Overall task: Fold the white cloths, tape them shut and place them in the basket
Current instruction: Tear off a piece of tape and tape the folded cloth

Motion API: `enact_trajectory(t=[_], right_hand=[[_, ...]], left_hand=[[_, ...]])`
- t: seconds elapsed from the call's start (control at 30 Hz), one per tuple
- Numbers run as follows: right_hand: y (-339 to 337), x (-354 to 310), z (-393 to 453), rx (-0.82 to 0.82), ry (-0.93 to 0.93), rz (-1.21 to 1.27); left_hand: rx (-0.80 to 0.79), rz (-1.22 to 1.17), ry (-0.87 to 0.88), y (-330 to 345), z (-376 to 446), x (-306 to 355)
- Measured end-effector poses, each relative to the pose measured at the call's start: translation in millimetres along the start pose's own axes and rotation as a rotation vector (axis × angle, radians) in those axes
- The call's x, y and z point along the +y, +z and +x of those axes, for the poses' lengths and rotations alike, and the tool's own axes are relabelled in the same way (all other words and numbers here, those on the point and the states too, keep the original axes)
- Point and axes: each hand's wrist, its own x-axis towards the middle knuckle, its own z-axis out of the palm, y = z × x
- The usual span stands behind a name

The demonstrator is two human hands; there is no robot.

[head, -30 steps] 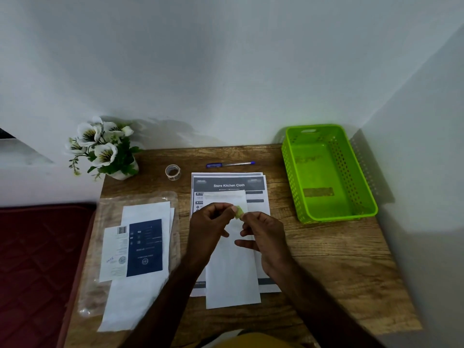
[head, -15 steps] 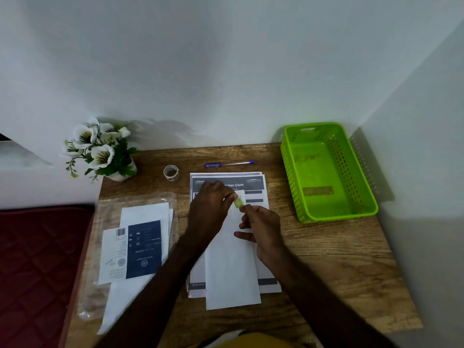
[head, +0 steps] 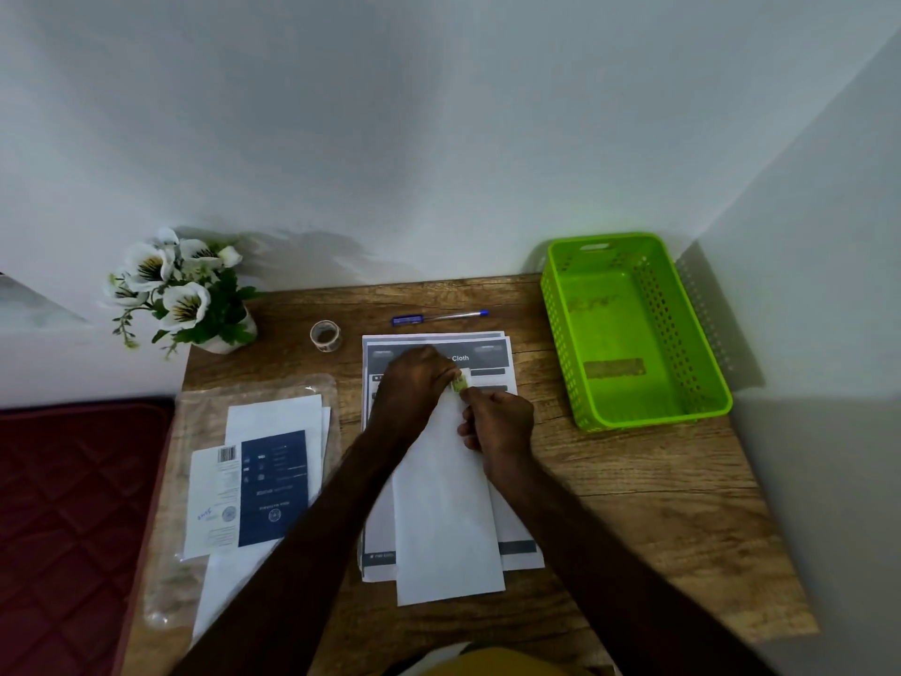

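At frame centre, the left hand hides the folded white cloth's far end; its long axis runs up-frame. Both hands, the right hand included, pinch what looks like tape.

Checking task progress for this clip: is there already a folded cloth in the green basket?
No. The green basket holds no cloth; the folded white cloth lies on the printed sheets on the table.
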Motion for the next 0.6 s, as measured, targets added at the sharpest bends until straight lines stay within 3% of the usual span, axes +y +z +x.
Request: enact_trajectory(t=[0.6], right_hand=[[8, 9, 5, 0.067, -0.067, -0.088]], left_hand=[[0.128, 0.121, 0.126, 10, -12, -1]])
